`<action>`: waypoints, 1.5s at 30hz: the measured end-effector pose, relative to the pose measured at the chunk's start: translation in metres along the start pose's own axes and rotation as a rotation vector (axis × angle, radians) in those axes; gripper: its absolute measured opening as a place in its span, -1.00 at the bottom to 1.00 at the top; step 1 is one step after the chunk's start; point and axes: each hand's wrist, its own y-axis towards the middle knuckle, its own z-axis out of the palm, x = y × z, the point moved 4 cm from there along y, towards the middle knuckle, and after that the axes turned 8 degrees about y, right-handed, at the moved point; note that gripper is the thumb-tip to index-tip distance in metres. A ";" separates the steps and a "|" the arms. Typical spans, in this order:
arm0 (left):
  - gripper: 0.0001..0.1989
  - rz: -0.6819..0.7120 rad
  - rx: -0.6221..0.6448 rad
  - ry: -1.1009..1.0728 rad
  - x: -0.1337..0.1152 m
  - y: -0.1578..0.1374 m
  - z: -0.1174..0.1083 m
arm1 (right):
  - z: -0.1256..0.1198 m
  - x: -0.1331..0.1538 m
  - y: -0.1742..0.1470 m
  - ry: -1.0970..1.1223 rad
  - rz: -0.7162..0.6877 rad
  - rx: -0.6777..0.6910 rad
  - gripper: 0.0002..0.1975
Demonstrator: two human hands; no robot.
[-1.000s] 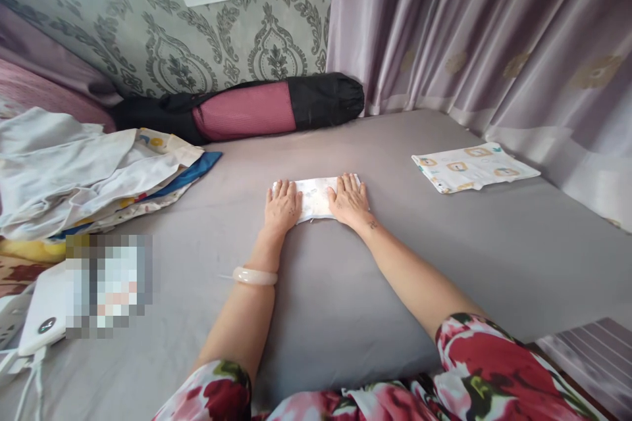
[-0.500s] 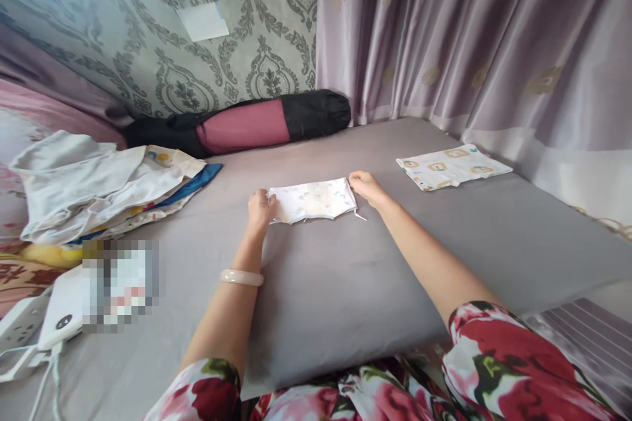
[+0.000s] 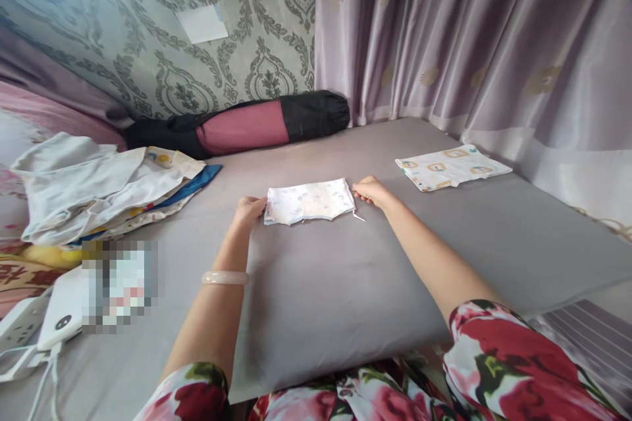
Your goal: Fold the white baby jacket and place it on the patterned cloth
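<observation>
A small folded garment (image 3: 310,201), white with a faint pale print, lies flat on the grey sheet in front of me. A short white string hangs from its lower right corner. My left hand (image 3: 249,209), with a pale bangle (image 3: 225,277) on the wrist, pinches the garment's left edge; its fingertips are partly hidden. At the opposite edge, the fingers of my right hand (image 3: 370,191) are curled closed on the right side of the cloth. Farther right lies another folded garment (image 3: 454,168), white with tan and green prints, out of reach of both hands.
Loose clothes are heaped at the left (image 3: 99,184). Below them are a white device with a round dark button (image 3: 64,316), a power strip (image 3: 22,322) and cables. A black and pink long bag (image 3: 241,125) lies along the patterned wall. Curtains (image 3: 444,46) hang behind the bed.
My left hand has shifted left, from lying over the garment's left end to its edge. My right hand has moved slightly down and right. The garment has stayed nearly in place.
</observation>
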 end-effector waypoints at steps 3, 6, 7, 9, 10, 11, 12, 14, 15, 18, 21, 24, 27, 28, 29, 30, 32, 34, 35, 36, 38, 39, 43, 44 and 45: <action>-0.77 -0.008 0.020 -0.010 -0.004 -0.004 -0.001 | 0.004 0.002 0.003 -0.044 -0.021 -0.010 -0.71; -0.75 -0.003 0.043 -0.030 -0.008 -0.006 -0.001 | 0.010 0.007 0.003 -0.052 -0.033 0.000 -0.66; -0.75 -0.001 0.050 -0.036 -0.010 -0.007 -0.001 | 0.011 0.009 0.002 -0.046 -0.032 0.011 -0.64; -0.74 -0.002 0.061 -0.044 -0.013 -0.007 -0.001 | 0.014 0.013 -0.001 -0.025 -0.019 0.047 -0.60; -0.73 0.003 0.071 -0.046 -0.015 -0.007 -0.002 | 0.014 0.014 -0.003 -0.012 -0.012 0.069 -0.58; -0.71 0.015 0.087 -0.047 -0.017 -0.007 -0.002 | 0.014 0.015 -0.004 0.001 -0.007 0.091 -0.57; -0.69 0.027 0.104 -0.045 -0.018 -0.008 -0.002 | 0.014 0.016 -0.006 0.013 -0.006 0.111 -0.56; -0.65 0.045 0.132 -0.031 -0.020 -0.008 -0.003 | 0.013 0.016 -0.007 0.030 -0.014 0.142 -0.56; -0.64 0.041 0.140 -0.018 -0.021 -0.008 -0.002 | 0.013 0.015 -0.007 0.036 -0.022 0.152 -0.57; -0.66 0.011 0.141 0.032 -0.021 -0.008 -0.002 | 0.014 0.012 -0.004 0.052 -0.044 0.161 -0.61; -0.69 0.019 0.133 0.039 -0.024 -0.009 -0.002 | 0.014 0.011 -0.003 0.077 -0.058 0.150 -0.67; -0.75 0.040 0.109 0.012 -0.030 -0.012 -0.005 | 0.010 0.014 -0.006 0.114 -0.063 0.129 -0.73; -0.76 0.071 0.101 -0.018 -0.044 -0.020 -0.008 | 0.001 0.019 -0.012 0.147 -0.065 0.102 -0.76; -0.76 0.075 0.105 -0.025 -0.049 -0.023 -0.008 | -0.004 0.020 -0.014 0.158 -0.067 0.093 -0.76; -0.77 0.074 0.110 -0.031 -0.055 -0.026 -0.007 | -0.009 0.021 -0.016 0.167 -0.071 0.081 -0.76; -0.78 0.072 0.118 -0.037 -0.060 -0.029 -0.005 | -0.015 0.021 -0.018 0.174 -0.074 0.068 -0.76; -0.81 0.076 0.139 -0.058 -0.071 -0.035 0.001 | -0.028 0.021 -0.020 0.175 -0.083 0.039 -0.75; -0.81 0.087 0.168 -0.081 -0.082 -0.040 0.011 | -0.043 0.020 -0.022 0.159 -0.095 0.005 -0.75; -0.80 0.094 0.184 -0.092 -0.087 -0.042 0.017 | -0.050 0.019 -0.023 0.149 -0.101 -0.013 -0.75; -0.79 0.101 0.200 -0.102 -0.092 -0.044 0.023 | -0.058 0.019 -0.024 0.139 -0.105 -0.034 -0.74; -0.79 0.119 0.230 -0.120 -0.103 -0.049 0.035 | -0.074 0.017 -0.025 0.110 -0.107 -0.085 -0.74; -0.79 0.132 0.247 -0.132 -0.109 -0.051 0.042 | -0.082 0.016 -0.026 0.090 -0.101 -0.111 -0.74; -0.82 0.186 0.319 -0.186 -0.135 -0.065 0.067 | -0.114 0.008 -0.024 0.023 -0.056 -0.195 -0.81; -0.81 0.197 0.331 -0.195 -0.141 -0.069 0.074 | -0.122 0.005 -0.023 0.019 -0.038 -0.210 -0.84; -0.81 0.209 0.340 -0.203 -0.148 -0.073 0.080 | -0.130 0.002 -0.021 0.021 -0.023 -0.222 -0.88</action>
